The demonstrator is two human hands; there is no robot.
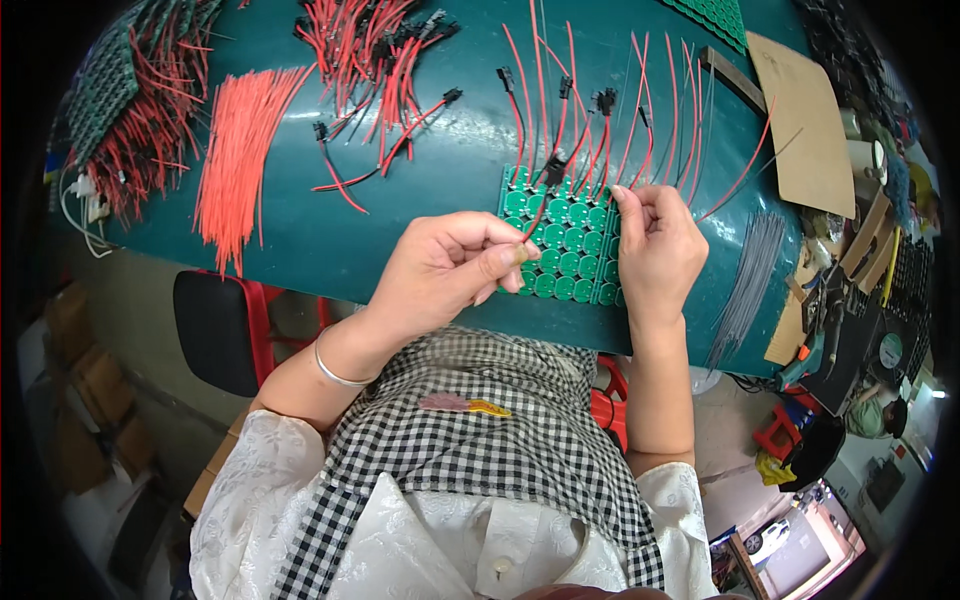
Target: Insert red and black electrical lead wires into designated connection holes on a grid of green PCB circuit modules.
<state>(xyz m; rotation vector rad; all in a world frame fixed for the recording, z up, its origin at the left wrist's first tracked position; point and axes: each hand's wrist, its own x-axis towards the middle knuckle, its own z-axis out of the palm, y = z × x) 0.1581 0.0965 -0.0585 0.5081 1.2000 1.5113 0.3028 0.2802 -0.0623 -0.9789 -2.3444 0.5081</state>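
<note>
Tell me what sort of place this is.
Probably an electronics assembly workshop: a panel of round green circuit boards lies on the green worktop, with a bundle of red wires and a heap of leads with black connectors farther left.

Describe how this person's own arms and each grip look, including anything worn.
The left grip and right grip are both ungloved. The left sleeve and right sleeve are white with a subtle tonal pattern, ending around the elbows. A thin, silvery bangle circles the left wrist; none shows on the right.
</note>
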